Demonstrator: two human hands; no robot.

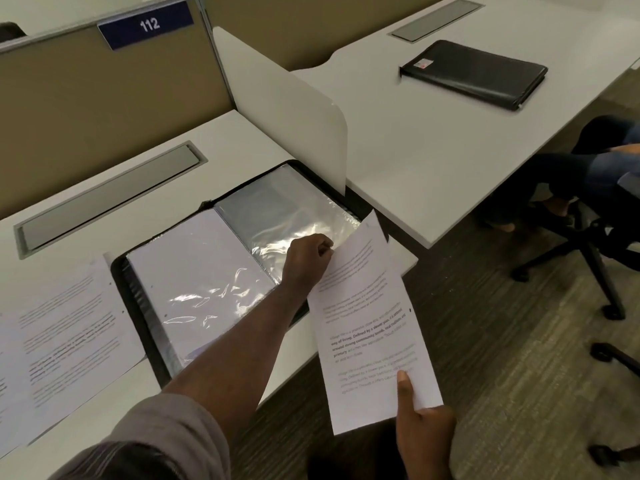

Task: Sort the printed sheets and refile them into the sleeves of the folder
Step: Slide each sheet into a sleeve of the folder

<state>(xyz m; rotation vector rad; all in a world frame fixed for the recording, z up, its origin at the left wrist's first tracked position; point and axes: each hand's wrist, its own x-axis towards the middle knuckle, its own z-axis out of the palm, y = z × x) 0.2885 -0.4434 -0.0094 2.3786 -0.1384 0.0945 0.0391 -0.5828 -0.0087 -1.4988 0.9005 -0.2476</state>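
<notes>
Open sleeve folder on a white surface, one printed sheet held at its right edge

The folder (194, 271) lies open near the right edge of the surface (86, 188), a filled sleeve left and a clear sleeve (294, 216) right. The left hand (306, 259) pinches that sleeve's near right corner; the right hand (420, 427), thumb on top, grips the near end of the printed sheet (370, 323), which overhangs the carpeted floor (502, 341). Loose sheets (65, 334) lie left of the folder, a closed black folder (474, 72) far right
</notes>
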